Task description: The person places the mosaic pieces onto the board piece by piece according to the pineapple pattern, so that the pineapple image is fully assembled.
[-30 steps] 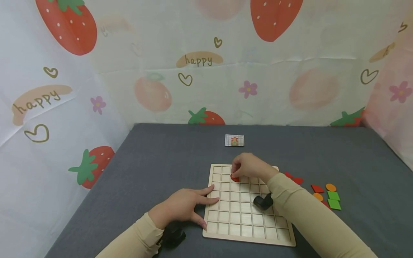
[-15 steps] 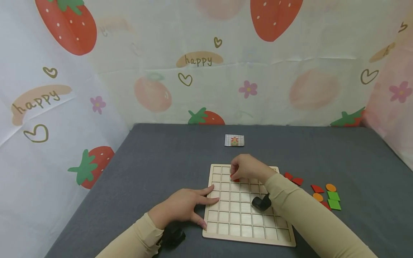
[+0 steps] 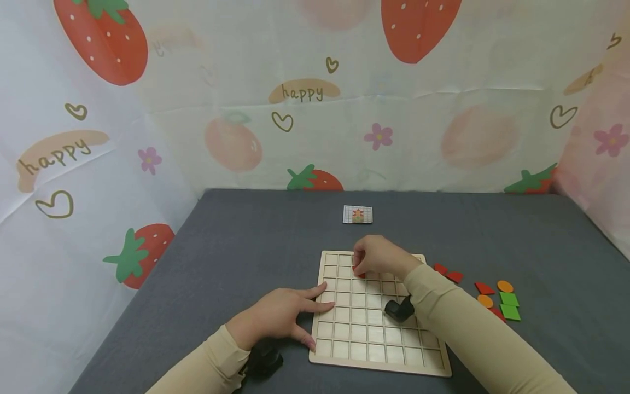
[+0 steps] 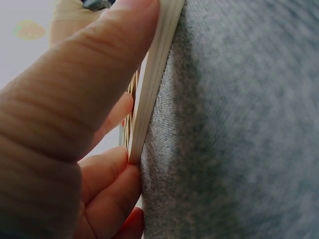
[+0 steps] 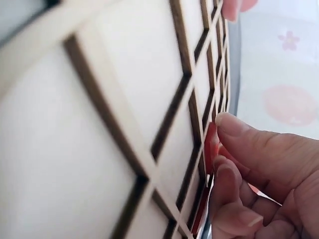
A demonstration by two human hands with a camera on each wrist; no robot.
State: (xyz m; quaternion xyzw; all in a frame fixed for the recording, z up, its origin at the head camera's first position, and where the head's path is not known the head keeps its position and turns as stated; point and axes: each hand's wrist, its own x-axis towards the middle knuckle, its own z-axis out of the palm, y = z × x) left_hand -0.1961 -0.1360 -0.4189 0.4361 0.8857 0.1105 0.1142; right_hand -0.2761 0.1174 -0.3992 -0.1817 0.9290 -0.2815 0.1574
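The work looks barely begun: most visible cells of the grid board (image 3: 366, 350) are bare, and the red piece (image 5: 210, 144) sits at a cell near the board's far edge, pinched between thumb and finger of the right grip (image 3: 381, 255); whether it is fully seated I cannot tell. The right wrist view shows another red edge (image 5: 200, 214) in the grid just beside it. The left grip (image 3: 278, 314) grasps nothing, its spread fingers resting at the board's left edge. Left to place, it seems, are loose red pieces (image 3: 484, 288), orange discs (image 3: 505, 287) and green squares (image 3: 509, 299) on the surface (image 3: 256, 235) to the right. A picture card (image 3: 357, 214) lies beyond the board; the right sleeve (image 3: 467, 317) and black wrist camera (image 3: 400, 310) hide several cells
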